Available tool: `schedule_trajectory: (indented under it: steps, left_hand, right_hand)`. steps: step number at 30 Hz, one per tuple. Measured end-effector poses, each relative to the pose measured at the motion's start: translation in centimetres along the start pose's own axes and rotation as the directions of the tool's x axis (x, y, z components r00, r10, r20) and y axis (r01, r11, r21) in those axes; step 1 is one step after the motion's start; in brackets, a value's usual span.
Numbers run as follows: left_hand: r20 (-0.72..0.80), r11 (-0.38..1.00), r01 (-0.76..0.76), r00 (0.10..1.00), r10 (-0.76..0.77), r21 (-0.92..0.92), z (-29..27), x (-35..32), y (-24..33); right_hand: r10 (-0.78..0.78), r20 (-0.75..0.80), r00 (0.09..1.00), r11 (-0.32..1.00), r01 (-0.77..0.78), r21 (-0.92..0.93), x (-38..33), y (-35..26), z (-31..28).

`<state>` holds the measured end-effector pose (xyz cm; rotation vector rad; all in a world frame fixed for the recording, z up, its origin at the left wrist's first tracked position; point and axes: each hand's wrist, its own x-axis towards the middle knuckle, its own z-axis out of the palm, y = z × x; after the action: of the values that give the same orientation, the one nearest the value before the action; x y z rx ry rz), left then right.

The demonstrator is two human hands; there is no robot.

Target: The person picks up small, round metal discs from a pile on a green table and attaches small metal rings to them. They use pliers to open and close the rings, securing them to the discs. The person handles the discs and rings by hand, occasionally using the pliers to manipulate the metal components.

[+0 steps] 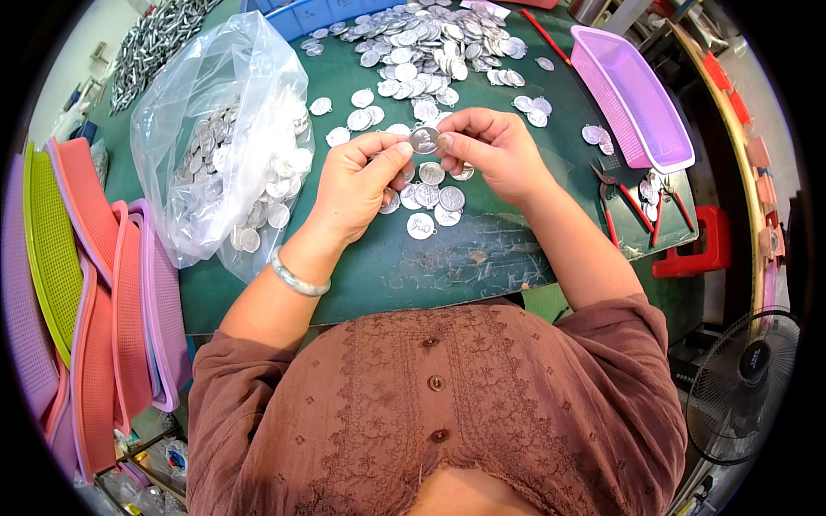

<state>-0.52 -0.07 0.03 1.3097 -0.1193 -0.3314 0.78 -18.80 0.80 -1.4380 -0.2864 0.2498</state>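
A round silver medallion (423, 139) is pinched between my two hands above the table. My left hand (357, 182) grips its left edge between thumb and forefinger, and the other fingers curl under. On the opposite edge, my right hand (497, 155) pinches it the same way. Several loose medallions (449, 199) lie flat just below my hands. Beyond them a large heap of similar medallions (439, 43) spreads over the green table (370, 284). To the left of my left hand, a clear plastic bag (163, 146) holds many more, some spilling at its mouth.
A purple basket (632, 95) stands at the right, with red-handled pliers (637, 205) nearer me. A red pen-like stick (546, 38) lies at the back. Stacked plastic baskets (95, 224) crowd the left, below a pile of metal parts (159, 43). A fan (744, 378) and red stool (710, 245) are at right.
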Motion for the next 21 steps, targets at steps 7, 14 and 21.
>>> schedule_trajectory:
  steps: [7, 14, 21]
  left_hand:
    - [0.047, 0.972, 0.197, 0.980, -0.193, -0.128, -0.1, 0.1, 0.5]
    - [0.103, 0.925, 0.280, 0.960, -0.262, -0.259, -0.6, 0.4, 0.3]
    - [0.108, 0.923, 0.270, 0.962, -0.249, -0.275, -0.3, 0.2, 0.8]
  right_hand:
    - [0.091, -0.002, 0.996, 0.983, -0.089, 0.163, 0.3, 0.1, -0.3]
    - [-0.004, -0.052, 0.999, 0.998, 0.007, 0.059, 0.2, 0.3, 0.0]
    - [-0.584, 0.177, 0.792, 0.580, 0.560, -0.592, 0.2, 0.5, 0.9]
